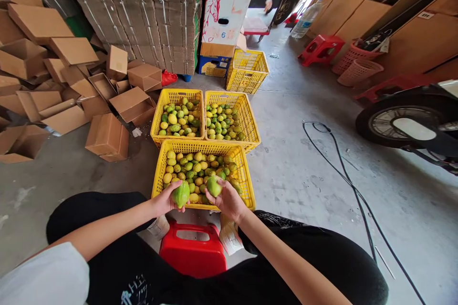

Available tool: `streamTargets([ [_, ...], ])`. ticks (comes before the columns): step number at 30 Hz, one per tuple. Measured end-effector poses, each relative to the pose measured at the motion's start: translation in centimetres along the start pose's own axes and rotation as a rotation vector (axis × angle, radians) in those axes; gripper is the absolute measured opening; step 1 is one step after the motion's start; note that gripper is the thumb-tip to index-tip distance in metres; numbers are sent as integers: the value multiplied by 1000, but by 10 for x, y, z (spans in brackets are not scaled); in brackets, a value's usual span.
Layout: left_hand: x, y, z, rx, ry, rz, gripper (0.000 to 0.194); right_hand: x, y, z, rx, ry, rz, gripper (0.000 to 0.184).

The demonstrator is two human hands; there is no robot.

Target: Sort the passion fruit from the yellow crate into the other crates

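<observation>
My left hand (165,200) is closed around a green fruit (181,194) over the near edge of the closest yellow crate (246,186). My right hand (226,198) grips another green fruit (213,185) just beside it. The crate is filled with several green and yellow fruits (195,164). Two more yellow crates of the same fruit stand behind it, one at the left (155,124) and one at the right (252,126). I sit on a red stool (193,250) with my knees on either side.
Loose cardboard boxes (107,136) lie piled at the left, with stacked flat cartons (143,9) behind. An empty yellow crate (246,70) stands further back. A black cable (343,171) runs across the concrete floor at the right, near a scooter wheel (400,126). Red stools and pink baskets (358,70) stand beyond.
</observation>
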State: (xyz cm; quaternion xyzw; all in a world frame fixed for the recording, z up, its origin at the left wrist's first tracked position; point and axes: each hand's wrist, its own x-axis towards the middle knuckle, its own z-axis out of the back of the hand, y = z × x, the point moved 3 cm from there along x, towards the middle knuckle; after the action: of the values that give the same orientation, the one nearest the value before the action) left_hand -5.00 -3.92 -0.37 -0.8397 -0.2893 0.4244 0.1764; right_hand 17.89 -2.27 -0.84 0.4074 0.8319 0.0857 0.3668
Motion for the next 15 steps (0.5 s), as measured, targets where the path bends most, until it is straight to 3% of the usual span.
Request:
streamTargets([
  [4,-1,-2,-5,-23,42,-51,36,-2,1,4,34,-76,0,45],
  [9,1,-4,-1,-71,24,6,31,-3,3,0,-82,-15,45,42],
  [15,3,-11,4,-50,-42,-29,25,-1,1,-4,-63,90,-28,37],
])
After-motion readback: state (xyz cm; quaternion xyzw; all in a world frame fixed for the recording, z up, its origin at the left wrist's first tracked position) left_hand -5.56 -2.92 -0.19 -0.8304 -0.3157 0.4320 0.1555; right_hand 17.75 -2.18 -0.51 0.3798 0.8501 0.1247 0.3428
